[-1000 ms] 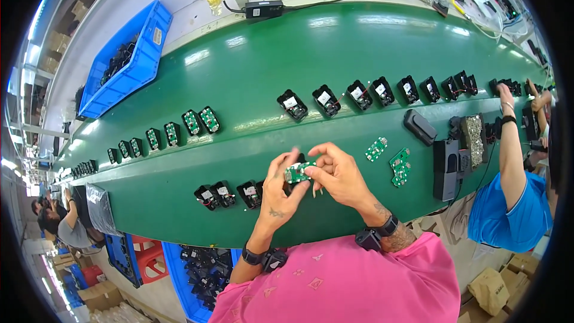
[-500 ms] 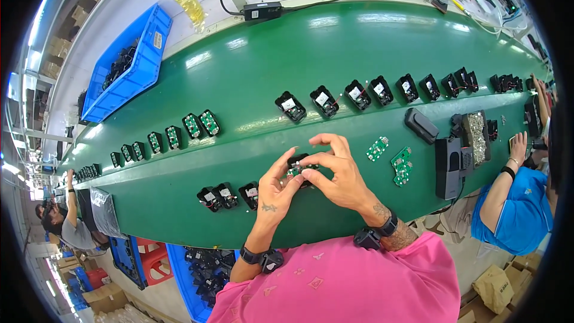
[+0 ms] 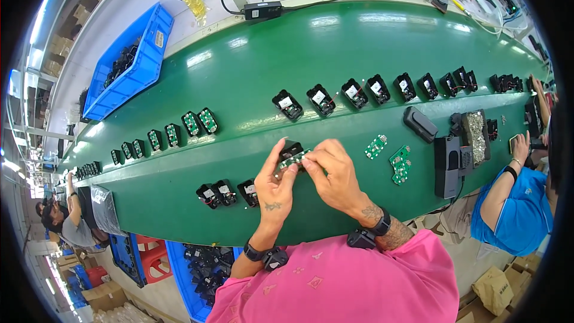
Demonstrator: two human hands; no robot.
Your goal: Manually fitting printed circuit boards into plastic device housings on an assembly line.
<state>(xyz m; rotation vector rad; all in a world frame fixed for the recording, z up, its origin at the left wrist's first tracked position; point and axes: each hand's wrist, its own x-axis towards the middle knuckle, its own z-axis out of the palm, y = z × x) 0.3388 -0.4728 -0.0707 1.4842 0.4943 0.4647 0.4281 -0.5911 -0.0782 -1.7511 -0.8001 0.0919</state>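
Above the near part of the green bench, my left hand (image 3: 275, 188) is closed around a small black plastic housing (image 3: 291, 147). A green circuit board (image 3: 292, 160) lies tilted at the housing's near side, under my left thumb. The fingertips of my right hand (image 3: 335, 176) pinch the board's right end. Whether the board sits inside the housing or only against it, I cannot tell. Just left of my left hand stand a few open black housings (image 3: 224, 192) with white parts and wires inside. Two loose green boards (image 3: 400, 164) lie to the right of my right hand.
Across the bench run a row of open black housings (image 3: 323, 100) and, farther left, housings with green boards (image 3: 190, 124). A blue crate (image 3: 152, 54) stands at the back left. To the right are a grey-black device (image 3: 447, 167), a tray of small metal parts (image 3: 476, 137) and a co-worker's arm (image 3: 507, 170).
The housing in my hands has tipped up and shows its black side above the board. My right hand has shifted slightly left and its fingers have curled in toward the board's end.
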